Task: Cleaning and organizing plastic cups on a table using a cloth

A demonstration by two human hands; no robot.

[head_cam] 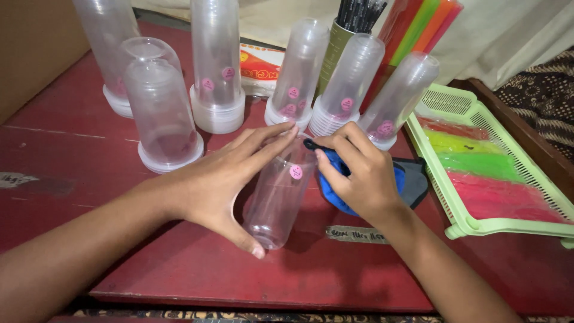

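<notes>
My left hand (218, 179) grips a clear plastic cup (278, 197) that lies tilted on the red table (89, 155), its base toward me. A small pink round sticker (296, 172) sits on the cup's side. My right hand (359, 173) is closed on a blue item with a black tip (332, 191), pressed against the cup near its far rim. A dark grey pouch (415, 179) lies just under and right of that hand.
Several upside-down stacks of clear cups with pink stickers (215, 72) stand along the back. A green mesh tray (472, 224) with coloured strips sits at right. A green holder of black straws (350, 24), coloured sheets and a red packet (260, 69) are behind.
</notes>
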